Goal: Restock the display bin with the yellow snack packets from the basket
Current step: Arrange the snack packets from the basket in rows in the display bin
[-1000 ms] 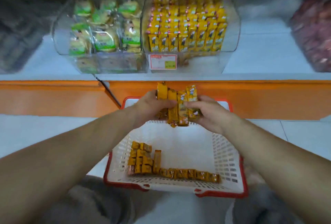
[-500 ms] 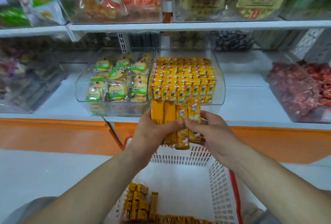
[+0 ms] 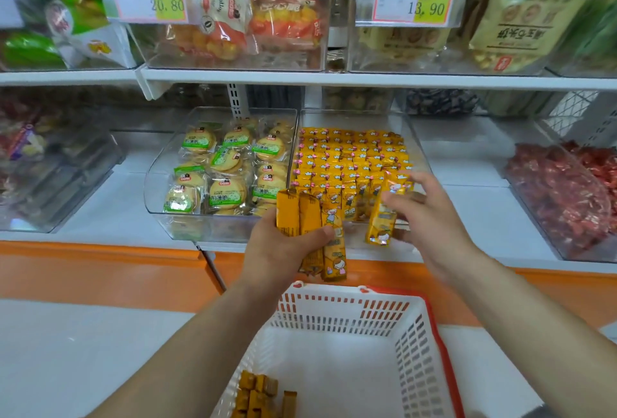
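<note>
1. Head view, left hand: the left hand [image 3: 283, 244] grips a bundle of yellow snack packets [image 3: 310, 217], thumb across the front. It holds them upright just in front of the front edge of the display bin [image 3: 419, 150].
2. Head view, right hand: the right hand [image 3: 430, 217] pinches a single packet [image 3: 384, 213] between thumb and fingers. The packet stands upright at the front right corner of the bin, over the gap behind the front wall.
3. Head view, bin: the stocked rows [image 3: 347, 157] fill the bin from the rear wall forward in tight upright lines. Judgement: most of the bin is filled, and only a strip along the front edge is left.
4. Head view, basket: the basket [image 3: 344, 317] sits below the shelf [image 3: 467, 210], near the person. A small cluster of loose packets [image 3: 257, 397] lies at its near left corner; the rest of the visible floor is bare.
5. Task progress, as a judgement: well advanced. What is left is to place the single packet, the bundle, and the cluster in the basket.
6. Limits of the view:
   - The bottom frame edge cuts off the near end of the basket, so the count of packets there cannot be told.
   - The hands and the bundle hide the front wall of the bin and the exact gap in the front row.
   - The number of packets in the bundle is unclear; three fronts show.
   - The neighbouring biscuit bin [image 3: 153, 183] on the left is not part of the task.
</note>
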{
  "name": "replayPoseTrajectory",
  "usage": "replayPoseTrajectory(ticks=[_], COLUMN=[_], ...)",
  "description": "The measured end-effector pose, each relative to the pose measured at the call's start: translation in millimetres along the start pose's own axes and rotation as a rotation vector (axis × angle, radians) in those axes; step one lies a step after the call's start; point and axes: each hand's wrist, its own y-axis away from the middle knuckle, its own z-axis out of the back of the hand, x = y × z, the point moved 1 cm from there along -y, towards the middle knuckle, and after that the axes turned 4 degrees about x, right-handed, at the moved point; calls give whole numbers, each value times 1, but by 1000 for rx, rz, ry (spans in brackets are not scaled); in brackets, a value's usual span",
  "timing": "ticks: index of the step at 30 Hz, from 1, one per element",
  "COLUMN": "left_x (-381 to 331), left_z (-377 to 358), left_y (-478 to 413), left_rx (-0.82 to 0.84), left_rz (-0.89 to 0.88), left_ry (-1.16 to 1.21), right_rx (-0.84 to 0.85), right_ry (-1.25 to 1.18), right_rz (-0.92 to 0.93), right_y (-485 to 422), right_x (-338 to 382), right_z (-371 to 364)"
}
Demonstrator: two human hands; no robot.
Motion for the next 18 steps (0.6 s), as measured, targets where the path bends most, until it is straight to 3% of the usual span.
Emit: replayPoseTrajectory(ticks=[4,12,18], left_x=[-6,-6,1], left_z=[0,10,12], left_y=[-7,-25,-36], left_rx=[-2,-73,-94], left_rz=[-41,-52,-43], left_ry=[8,-30,-60], right_rx=[-18,9,63], right_ry=[280,821,917], right_rz=[204,196,250], right_y=[-31,-80,-101], right_x=[18,-24,-40], right_z=[5,3,-1])
